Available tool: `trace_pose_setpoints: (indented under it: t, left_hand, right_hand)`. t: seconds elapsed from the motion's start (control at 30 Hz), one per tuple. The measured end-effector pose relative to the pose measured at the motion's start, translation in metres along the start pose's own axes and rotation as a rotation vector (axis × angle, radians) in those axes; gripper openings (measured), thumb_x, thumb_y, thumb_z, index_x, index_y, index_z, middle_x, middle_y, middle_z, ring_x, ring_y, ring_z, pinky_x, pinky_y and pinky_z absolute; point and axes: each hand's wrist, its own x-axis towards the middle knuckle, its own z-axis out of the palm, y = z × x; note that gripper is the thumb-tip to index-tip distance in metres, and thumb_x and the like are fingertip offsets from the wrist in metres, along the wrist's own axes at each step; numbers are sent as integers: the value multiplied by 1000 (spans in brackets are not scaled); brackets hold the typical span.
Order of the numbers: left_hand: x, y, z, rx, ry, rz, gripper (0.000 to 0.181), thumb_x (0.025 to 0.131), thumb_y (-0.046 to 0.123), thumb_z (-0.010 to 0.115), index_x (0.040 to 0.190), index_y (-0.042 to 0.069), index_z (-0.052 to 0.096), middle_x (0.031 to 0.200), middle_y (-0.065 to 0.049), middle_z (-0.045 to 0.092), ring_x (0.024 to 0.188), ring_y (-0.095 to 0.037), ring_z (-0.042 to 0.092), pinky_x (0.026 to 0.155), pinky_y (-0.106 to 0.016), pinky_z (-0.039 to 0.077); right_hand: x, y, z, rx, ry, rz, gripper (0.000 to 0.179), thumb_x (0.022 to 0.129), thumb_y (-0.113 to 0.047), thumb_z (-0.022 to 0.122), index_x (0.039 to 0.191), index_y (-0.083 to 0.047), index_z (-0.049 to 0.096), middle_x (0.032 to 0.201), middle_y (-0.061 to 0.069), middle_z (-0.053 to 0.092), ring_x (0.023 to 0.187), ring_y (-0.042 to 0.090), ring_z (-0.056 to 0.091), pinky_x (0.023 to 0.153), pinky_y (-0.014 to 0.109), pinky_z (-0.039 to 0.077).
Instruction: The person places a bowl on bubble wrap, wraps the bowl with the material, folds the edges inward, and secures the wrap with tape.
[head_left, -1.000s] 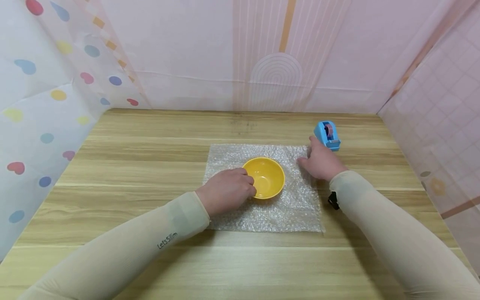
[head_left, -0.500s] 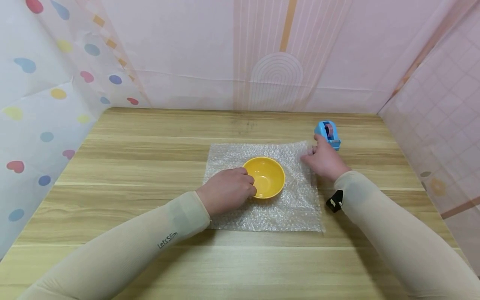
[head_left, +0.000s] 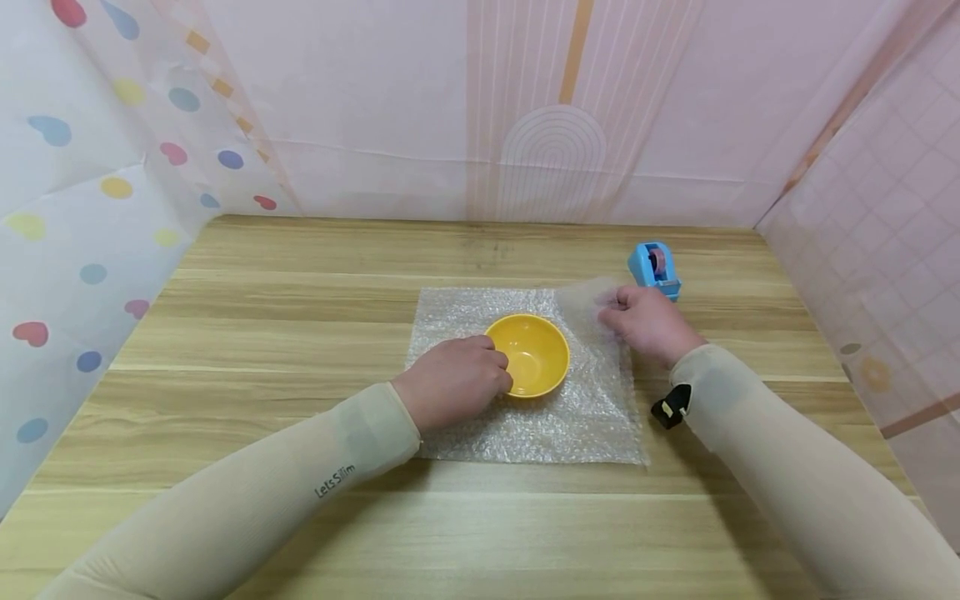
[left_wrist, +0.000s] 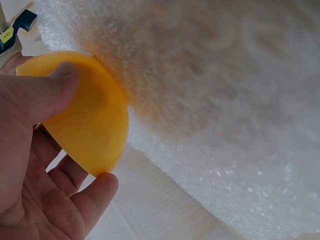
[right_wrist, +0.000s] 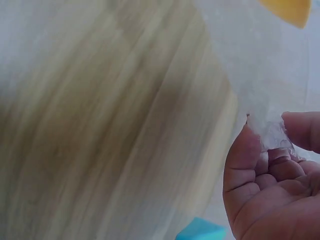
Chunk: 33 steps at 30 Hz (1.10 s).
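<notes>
A yellow bowl (head_left: pixel 536 358) stands upright on a sheet of bubble wrap (head_left: pixel 480 437) in the head view. My left hand (head_left: pixel 453 383) grips its left side, fingers over the rim; the left wrist view has the thumb (left_wrist: pixel 62 82) on the bowl's outer wall (left_wrist: pixel 97 117). My right hand (head_left: pixel 652 321) pinches the far right corner of the bubble wrap and holds it lifted, folded partly toward the bowl. In the right wrist view the bunched corner (right_wrist: pixel 272 135) sits between the thumb and fingers of the right hand (right_wrist: pixel 280 195).
A blue tape dispenser (head_left: pixel 656 271) with a pink roll stands just beyond my right hand. The wooden table (head_left: pixel 300 333) runs back to a patterned sheet wall (head_left: pixel 375 108), with more sheeting on both sides. A black wrist camera (head_left: pixel 670 407) hangs at my right cuff.
My right hand has taken hold of the bubble wrap's far right corner and raised it, turning it inward toward the bowl. My left hand and the bowl have stayed in place.
</notes>
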Motion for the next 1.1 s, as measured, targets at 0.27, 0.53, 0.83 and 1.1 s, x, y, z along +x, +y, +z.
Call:
trace_pose_setpoints:
  t: [0.27, 0.53, 0.83, 1.1]
  left_hand:
    - [0, 1, 0, -1, 0, 5, 19, 98, 7, 70, 93, 22, 81, 89, 5, 73, 82, -18, 58, 80, -28, 54]
    - [2, 1, 0, 8, -1, 10, 21, 99, 7, 68, 93, 22, 81, 89, 5, 73, 83, -18, 59, 82, -29, 55]
    - [3, 2, -1, 16, -15, 9, 18, 99, 9, 69, 95, 21, 81, 91, 5, 74, 83, -18, 59, 83, -29, 55]
    - [2, 3, -2, 32, 12, 15, 19, 98, 8, 69, 91, 21, 80, 89, 4, 74, 81, -17, 59, 80, -30, 54]
  right_hand:
    - [-13, -14, 4, 31, -12, -27, 34, 108, -31, 58, 133, -12, 70, 140, 12, 68, 127, 33, 63, 107, 52, 55]
    - [-26, -29, 12, 21, 2, -120, 31, 107, -28, 61, 128, -9, 74, 133, 13, 73, 122, 33, 66, 106, 53, 56]
    - [-38, -43, 25, -38, 30, -194, 22, 105, -20, 66, 120, -11, 79, 120, 10, 78, 96, 24, 66, 82, 33, 60]
    - [-48, -51, 38, -105, 40, -271, 17, 103, -16, 68, 114, -12, 81, 112, 6, 79, 90, 21, 66, 81, 34, 61]
